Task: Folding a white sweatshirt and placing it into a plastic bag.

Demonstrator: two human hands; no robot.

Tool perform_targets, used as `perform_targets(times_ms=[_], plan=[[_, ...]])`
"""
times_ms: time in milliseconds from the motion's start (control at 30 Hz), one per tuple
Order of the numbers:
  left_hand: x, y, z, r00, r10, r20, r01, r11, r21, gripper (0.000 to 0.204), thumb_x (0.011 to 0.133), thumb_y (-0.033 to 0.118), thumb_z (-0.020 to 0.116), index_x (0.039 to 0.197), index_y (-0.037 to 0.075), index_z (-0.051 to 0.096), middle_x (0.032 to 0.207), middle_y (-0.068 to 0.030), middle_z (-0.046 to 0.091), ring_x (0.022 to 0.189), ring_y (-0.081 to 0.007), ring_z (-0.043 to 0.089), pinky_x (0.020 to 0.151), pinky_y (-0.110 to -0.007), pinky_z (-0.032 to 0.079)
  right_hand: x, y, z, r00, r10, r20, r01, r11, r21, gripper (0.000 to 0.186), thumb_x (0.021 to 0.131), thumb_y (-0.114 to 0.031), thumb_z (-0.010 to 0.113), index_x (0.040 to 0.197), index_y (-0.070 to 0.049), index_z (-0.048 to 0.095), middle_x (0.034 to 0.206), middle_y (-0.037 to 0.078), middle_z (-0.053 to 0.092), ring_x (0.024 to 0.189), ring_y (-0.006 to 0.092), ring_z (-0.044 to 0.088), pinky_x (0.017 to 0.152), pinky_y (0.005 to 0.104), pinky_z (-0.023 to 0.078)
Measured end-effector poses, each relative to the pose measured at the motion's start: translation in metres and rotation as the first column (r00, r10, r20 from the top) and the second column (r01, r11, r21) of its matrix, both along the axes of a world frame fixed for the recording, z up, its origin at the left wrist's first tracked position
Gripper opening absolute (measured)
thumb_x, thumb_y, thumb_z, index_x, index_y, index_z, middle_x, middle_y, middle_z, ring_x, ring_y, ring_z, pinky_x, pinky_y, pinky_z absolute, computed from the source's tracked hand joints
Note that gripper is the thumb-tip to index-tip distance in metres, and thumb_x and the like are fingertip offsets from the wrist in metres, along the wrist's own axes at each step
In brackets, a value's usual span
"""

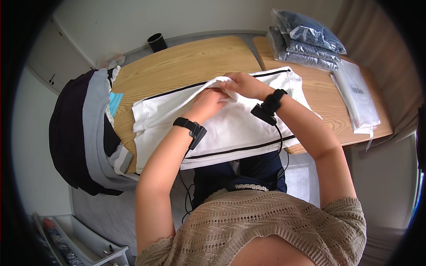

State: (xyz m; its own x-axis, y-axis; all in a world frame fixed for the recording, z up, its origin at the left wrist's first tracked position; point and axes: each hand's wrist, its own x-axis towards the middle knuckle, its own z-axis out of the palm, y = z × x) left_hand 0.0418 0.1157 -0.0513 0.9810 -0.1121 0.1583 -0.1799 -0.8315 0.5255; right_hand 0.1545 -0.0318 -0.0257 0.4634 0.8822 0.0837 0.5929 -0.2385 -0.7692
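Observation:
A white garment with black stripes [213,133] lies spread over the wooden table [177,57]. My right hand [239,86] pinches a raised fold at the upper middle of the garment, thumb and fingers closed on the cloth. My left hand [208,99] is just left of it, slightly lower, with curled fingers at the same fold; its fingertips are partly hidden in the fabric. Both wrists wear black strapped devices with cables.
Dark and grey clothes [80,128] are heaped at the left, beside a light blue item [115,102]. Bagged dark garments [306,40] and clear plastic bags [355,99] sit on the right tabletop. A black bin [156,42] stands behind; a grey storage bin [88,239] is lower left.

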Motion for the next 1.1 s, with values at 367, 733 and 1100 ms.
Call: perform_targets(times_ms=[367, 733, 1100], plan=[[-0.053, -0.029, 0.002, 0.756, -0.032, -0.654, 0.197, 0.964, 0.181, 0.054, 0.084, 0.042, 0.059, 0.123, 0.005, 0.054, 0.119, -0.0183, 0.058, 0.113, -0.0318, 0.052, 0.096, -0.038, 0.042, -0.031, -0.012, -0.036, 0.830, 0.442, 0.340, -0.233, 0.828, -0.510, 0.067, 0.093, -0.059, 0.029, 0.146, -0.020, 0.020, 0.152, 0.012, 0.015, 0.140, 0.0316, 0.012, 0.112, 0.0486, 0.011], [-0.123, 0.100, 0.037, 0.938, 0.298, -0.180, -0.334, 0.915, -0.228, 0.022, 0.088, 0.020, 0.058, 0.099, 0.001, 0.063, 0.090, -0.0092, 0.066, 0.081, -0.0163, 0.061, 0.072, -0.029, 0.048, -0.039, -0.046, -0.015, 0.850, 0.254, 0.461, 0.097, 0.786, -0.611, 0.061, 0.093, -0.056, 0.031, 0.144, -0.024, 0.026, 0.150, 0.014, 0.020, 0.139, 0.0366, 0.013, 0.109, 0.0570, 0.011], [-0.142, 0.208, -0.026, 0.783, 0.589, -0.198, -0.568, 0.549, -0.613, 0.048, 0.080, 0.012, 0.067, 0.123, 0.001, 0.049, 0.099, -0.0088, 0.061, 0.087, -0.0173, 0.059, 0.075, -0.029, 0.047, 0.084, -0.079, -0.036, 0.846, -0.239, 0.476, 0.433, 0.828, -0.355, 0.050, 0.074, -0.016, 0.065, 0.121, -0.005, 0.052, 0.113, 0.019, 0.057, 0.107, 0.0348, 0.053, 0.089, 0.0393, 0.044]])
